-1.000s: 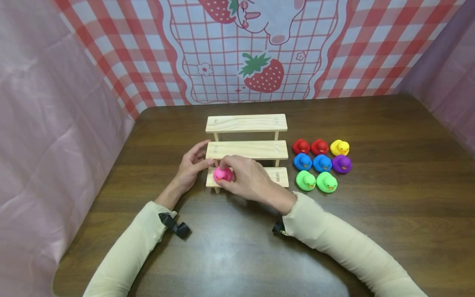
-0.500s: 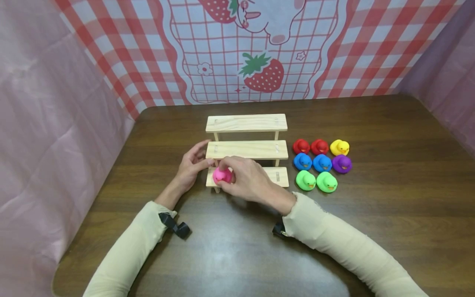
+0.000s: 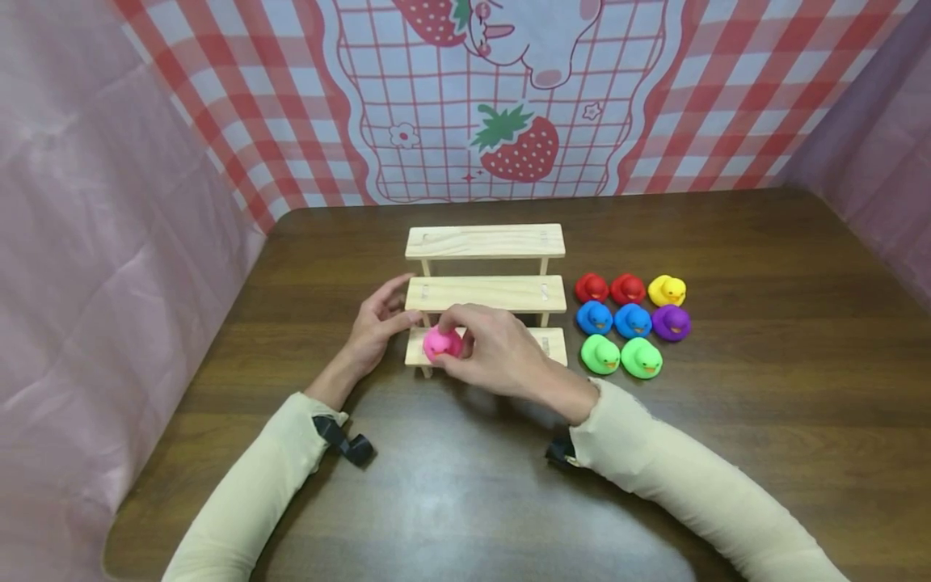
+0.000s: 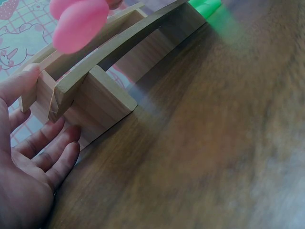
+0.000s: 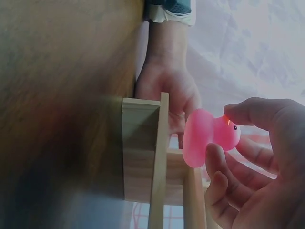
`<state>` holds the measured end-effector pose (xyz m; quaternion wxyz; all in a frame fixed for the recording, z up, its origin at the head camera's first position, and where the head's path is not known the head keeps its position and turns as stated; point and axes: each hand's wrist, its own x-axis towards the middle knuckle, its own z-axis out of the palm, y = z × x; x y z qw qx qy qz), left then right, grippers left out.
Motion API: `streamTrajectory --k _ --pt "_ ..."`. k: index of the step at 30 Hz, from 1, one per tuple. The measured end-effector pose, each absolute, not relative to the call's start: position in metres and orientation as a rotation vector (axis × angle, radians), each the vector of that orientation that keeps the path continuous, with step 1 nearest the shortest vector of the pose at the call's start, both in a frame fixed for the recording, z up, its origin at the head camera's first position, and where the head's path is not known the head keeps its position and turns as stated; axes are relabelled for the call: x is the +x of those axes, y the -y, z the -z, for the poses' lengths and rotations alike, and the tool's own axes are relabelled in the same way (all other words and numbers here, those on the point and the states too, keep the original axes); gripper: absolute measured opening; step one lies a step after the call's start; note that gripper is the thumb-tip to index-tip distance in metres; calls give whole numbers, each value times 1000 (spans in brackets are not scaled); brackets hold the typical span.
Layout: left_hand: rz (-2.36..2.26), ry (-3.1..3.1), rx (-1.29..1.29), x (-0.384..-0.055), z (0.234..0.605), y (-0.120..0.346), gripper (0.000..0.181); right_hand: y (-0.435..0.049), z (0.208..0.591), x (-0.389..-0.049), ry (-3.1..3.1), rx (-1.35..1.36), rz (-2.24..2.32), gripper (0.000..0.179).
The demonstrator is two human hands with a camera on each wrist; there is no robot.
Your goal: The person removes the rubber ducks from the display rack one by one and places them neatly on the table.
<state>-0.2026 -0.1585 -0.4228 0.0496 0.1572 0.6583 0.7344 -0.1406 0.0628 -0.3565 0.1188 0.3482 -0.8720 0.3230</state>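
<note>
My right hand (image 3: pixel 498 352) pinches a pink rubber duck (image 3: pixel 442 344) between thumb and fingers. In the right wrist view, a gap shows between the duck (image 5: pixel 200 138) and the lowest board of a three-step wooden stand (image 3: pixel 486 293). The duck hangs over the left end of that step. My left hand (image 3: pixel 374 327) steadies the stand's left end, its thumb at the front of the middle step and its index finger behind. In the left wrist view, the other fingers (image 4: pixel 62 157) curl loosely beside the wooden side piece.
Right of the stand sit several rubber ducks in rows: two red ducks (image 3: pixel 628 288) and a yellow duck (image 3: pixel 667 290), two blue ducks (image 3: pixel 633 321) and a purple duck (image 3: pixel 671 322), then two green ducks (image 3: pixel 642 358). A checked cloth (image 3: pixel 676 121) hangs behind the table.
The pink duck has shifted slightly right with my right hand, and the right forearm has moved right too. My left hand keeps its place at the stand.
</note>
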Motion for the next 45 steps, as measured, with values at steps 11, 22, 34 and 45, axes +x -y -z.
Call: streamTrajectory --k 11,22,34,45 --pt "-2245 -2005 462 -202 422 158 68 -89 347 -138 2561 981 -1013 28" --pt "-2225 -2004 466 -201 420 159 68 -122 340 -136 2510 925 -1017 30" --pt "-2228 -2000 468 -202 421 159 68 -155 339 -136 2463 855 -1010 29" --pt "-2223 -1999 468 -202 421 159 67 -179 332 -133 2458 797 -971 31"
